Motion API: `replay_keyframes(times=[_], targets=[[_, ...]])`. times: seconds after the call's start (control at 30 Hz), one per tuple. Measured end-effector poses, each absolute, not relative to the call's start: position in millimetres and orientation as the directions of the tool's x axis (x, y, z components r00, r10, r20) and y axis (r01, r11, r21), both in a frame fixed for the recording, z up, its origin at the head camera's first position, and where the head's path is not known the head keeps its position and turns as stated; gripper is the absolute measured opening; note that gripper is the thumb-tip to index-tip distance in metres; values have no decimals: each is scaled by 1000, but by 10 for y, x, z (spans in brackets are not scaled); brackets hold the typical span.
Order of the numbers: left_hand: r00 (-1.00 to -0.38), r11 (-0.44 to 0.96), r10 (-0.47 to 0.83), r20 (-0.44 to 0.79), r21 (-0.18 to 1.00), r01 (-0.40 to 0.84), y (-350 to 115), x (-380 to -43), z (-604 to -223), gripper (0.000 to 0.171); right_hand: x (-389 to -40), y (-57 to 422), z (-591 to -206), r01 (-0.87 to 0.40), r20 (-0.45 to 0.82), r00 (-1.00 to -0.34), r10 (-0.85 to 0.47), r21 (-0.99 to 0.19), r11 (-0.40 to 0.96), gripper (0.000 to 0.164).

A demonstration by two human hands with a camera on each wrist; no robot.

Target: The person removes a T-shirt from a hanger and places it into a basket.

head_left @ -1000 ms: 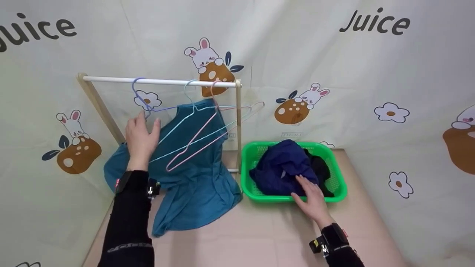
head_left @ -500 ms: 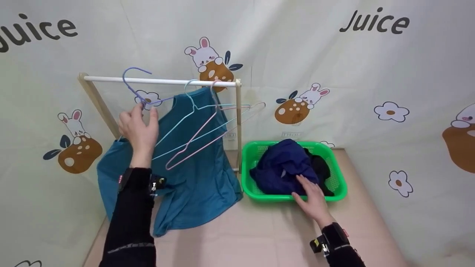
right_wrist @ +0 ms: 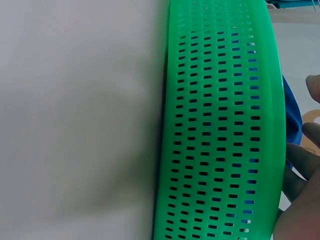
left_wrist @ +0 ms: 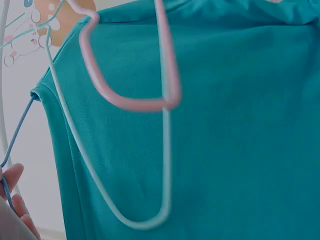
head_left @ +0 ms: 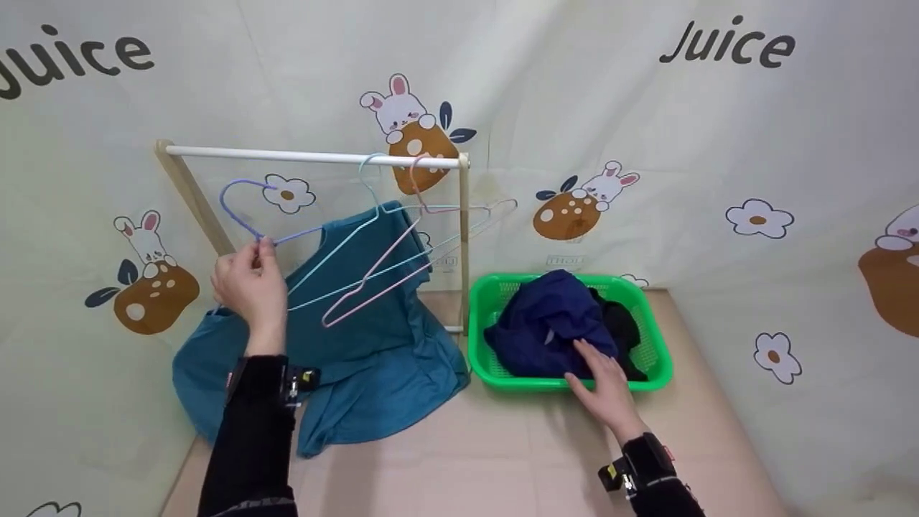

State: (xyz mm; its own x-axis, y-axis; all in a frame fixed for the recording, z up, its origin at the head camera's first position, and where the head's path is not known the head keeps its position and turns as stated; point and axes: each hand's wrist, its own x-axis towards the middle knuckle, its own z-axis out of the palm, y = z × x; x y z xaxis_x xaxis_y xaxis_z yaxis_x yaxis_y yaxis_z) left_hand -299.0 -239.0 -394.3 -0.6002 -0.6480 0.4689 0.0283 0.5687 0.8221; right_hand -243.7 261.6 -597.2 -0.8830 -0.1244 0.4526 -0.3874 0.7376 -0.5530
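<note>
My left hand (head_left: 251, 287) pinches the neck of a purple-blue hanger (head_left: 228, 208) that carries a teal short-sleeved shirt (head_left: 359, 323). The hanger's hook is off the rail, below and in front of it, and the shirt's lower part rests on the table. In the left wrist view, fingers (left_wrist: 12, 175) touch the blue wire, and the teal shirt (left_wrist: 240, 125) fills most of the picture. My right hand (head_left: 607, 391), fingers spread, rests at the near rim of a green basket (head_left: 517, 383), its fingertips on a navy garment (head_left: 546, 316).
A light blue hanger (head_left: 334, 253) and a pink hanger (head_left: 388, 253) hang from the white rail (head_left: 287, 156), in front of the shirt. A wooden post (head_left: 464, 251) stands between shirt and basket. Black cloth (head_left: 619, 327) lies beside the navy garment. A printed curtain backs the table.
My left hand took hold of the purple-blue hanger, lifted its hook off the rail, then brought it down and leftward with the shirt. The right hand stayed put.
</note>
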Motion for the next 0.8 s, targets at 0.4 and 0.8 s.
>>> replay_keyframes(times=[0.4,0.8], targets=[[-524,562,-668,528,820,111,-2507,-2753,-4548,35,-2439,2567,-5945,-415,463,-876,-136,-578,703,61],[-467,655,-565,681,714,248,-2555,-2624,-4980,24,-2476,2485,-5918,-467,502,-850,-160,-577,670,60]])
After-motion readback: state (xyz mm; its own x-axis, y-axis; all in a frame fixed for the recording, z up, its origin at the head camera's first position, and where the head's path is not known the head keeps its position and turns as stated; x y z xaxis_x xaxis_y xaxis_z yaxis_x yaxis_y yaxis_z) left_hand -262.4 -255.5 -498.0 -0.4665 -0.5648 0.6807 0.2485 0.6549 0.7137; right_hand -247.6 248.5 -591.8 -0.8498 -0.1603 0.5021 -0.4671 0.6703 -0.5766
